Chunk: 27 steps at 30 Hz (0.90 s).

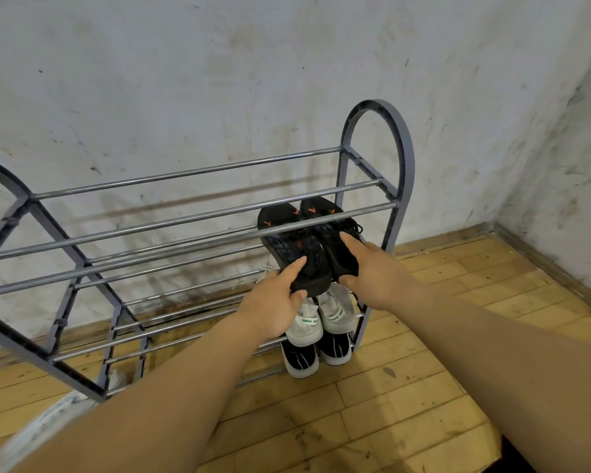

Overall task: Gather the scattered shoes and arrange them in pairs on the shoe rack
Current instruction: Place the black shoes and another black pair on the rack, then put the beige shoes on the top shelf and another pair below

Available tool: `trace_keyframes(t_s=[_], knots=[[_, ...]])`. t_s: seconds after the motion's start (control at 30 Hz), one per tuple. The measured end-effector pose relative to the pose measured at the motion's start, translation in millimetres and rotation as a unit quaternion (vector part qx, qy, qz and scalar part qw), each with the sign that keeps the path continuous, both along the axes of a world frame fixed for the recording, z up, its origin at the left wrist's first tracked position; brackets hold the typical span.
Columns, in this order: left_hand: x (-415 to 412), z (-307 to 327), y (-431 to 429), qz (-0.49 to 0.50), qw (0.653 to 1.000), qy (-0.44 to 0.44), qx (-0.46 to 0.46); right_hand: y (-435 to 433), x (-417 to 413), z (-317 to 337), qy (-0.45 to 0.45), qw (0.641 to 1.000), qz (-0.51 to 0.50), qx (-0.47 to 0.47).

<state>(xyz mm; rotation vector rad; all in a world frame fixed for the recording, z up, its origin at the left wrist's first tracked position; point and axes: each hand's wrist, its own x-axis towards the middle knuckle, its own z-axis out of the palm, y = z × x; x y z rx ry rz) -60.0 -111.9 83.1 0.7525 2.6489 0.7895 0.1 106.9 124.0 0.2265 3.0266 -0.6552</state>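
Note:
A grey metal shoe rack (pixel 198 218) with several tiers stands against the wall. Two black shoes with orange marks lie soles up at its right end, under the top front bar. My left hand (pixel 273 302) grips the heel of the left black shoe (pixel 292 249). My right hand (pixel 372 268) holds the heel of the right black shoe (pixel 335 237), index finger stretched along its sole. Below them sits a pair of white sneakers (pixel 335 314), and lower still a pair of black shoes with white soles (pixel 333 349).
A stained white wall runs behind the rack and meets another wall at the right corner. The floor (pixel 440 336) is yellowish wood planks. A blurred white shoe (pixel 45 428) lies on the floor at the lower left, beside the rack's left end.

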Motion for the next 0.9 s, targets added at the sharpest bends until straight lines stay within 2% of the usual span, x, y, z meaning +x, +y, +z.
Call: trace_keyframes(t_s=[0.17,0.3,0.47,0.7,0.9], knots=[[3.2,6.9,-3.7,-0.003,1.000,-0.013,-0.021,-1.9,14.1,15.4,-0.006,1.000,0.011,0.022],[24.1,22.7,-19.9,-0.017,0.997,0.020,-0.066,-4.2,34.3,26.3,-0.009,0.999,0.021,0.025],[61.9,53.7,-65.7,-0.046,0.991,0.035,-0.119,-33.5,57.5,41.4,-0.087,0.990,0.109,0.038],[111.4,94.8,-172.5,-0.050,0.976,-0.033,-0.209,-105.4,72.5,50.7,-0.143,0.953,0.266,0.036],[133.5,108.5,-258.4,-0.042,0.953,-0.098,-0.283,-177.2,73.1,34.6,-0.155,0.926,0.340,0.048]])
